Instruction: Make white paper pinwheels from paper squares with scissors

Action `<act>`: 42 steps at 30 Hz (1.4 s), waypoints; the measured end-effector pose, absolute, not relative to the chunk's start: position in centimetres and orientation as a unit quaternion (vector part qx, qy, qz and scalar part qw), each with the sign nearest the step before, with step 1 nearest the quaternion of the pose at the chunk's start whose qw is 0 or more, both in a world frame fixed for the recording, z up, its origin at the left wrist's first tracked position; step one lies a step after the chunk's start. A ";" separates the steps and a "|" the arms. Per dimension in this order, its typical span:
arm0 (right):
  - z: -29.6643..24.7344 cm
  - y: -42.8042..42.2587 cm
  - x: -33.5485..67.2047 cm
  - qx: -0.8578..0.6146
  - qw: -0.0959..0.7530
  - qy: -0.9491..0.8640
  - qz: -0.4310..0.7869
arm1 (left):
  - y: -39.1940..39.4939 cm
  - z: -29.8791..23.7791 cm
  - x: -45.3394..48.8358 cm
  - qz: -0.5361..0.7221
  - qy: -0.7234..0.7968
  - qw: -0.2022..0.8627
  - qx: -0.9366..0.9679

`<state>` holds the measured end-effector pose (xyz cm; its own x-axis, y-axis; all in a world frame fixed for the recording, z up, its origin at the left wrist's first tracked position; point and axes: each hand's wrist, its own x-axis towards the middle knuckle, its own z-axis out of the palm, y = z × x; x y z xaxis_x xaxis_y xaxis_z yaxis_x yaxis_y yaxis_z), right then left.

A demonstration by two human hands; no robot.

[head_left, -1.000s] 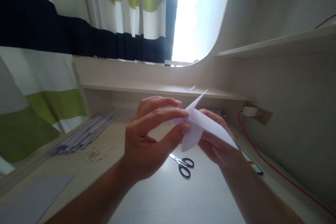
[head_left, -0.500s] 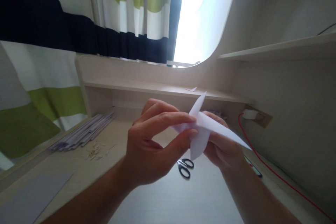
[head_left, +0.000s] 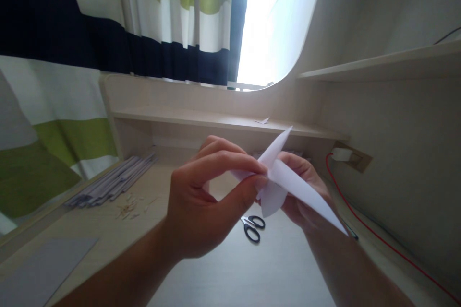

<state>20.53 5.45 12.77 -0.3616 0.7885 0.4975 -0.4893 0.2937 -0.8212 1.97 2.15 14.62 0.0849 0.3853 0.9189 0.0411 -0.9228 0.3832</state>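
Between my hands, above the desk, is a white paper pinwheel-like shape point(head_left: 300, 189) with several pointed blades spreading from its middle. My left hand point(head_left: 212, 196) pinches the paper near its centre between thumb and index finger. Behind the blades, my right hand point(head_left: 306, 201) supports the paper from the far side; its fingertips are mostly hidden. Black-handled scissors point(head_left: 252, 228) lie on the desk just below the paper, their blades partly covered by my left hand.
Rolled paper sticks point(head_left: 115, 180) lie at the left, with small wooden sticks point(head_left: 127, 207) beside them. A paper sheet point(head_left: 46, 266) is at front left. A red cable point(head_left: 360, 216) runs from a white plug point(head_left: 341, 154) along the right. A folded paper scrap point(head_left: 262, 121) sits on the shelf point(head_left: 201, 119).
The paper has turned slightly in my hands, its right blade tip dropping lower and its upper blade leaning further right. My left hand keeps its pinch.
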 end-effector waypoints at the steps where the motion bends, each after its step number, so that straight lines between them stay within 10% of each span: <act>1: 12.7 5.5 20.6 -0.125 0.550 -0.587 0.581 | 2.2 14.7 1.9 0.656 0.151 0.147 0.725; 42: 13.8 4.3 19.8 -0.141 0.559 -0.577 0.579 | 2.5 14.3 2.1 0.688 0.208 0.200 0.666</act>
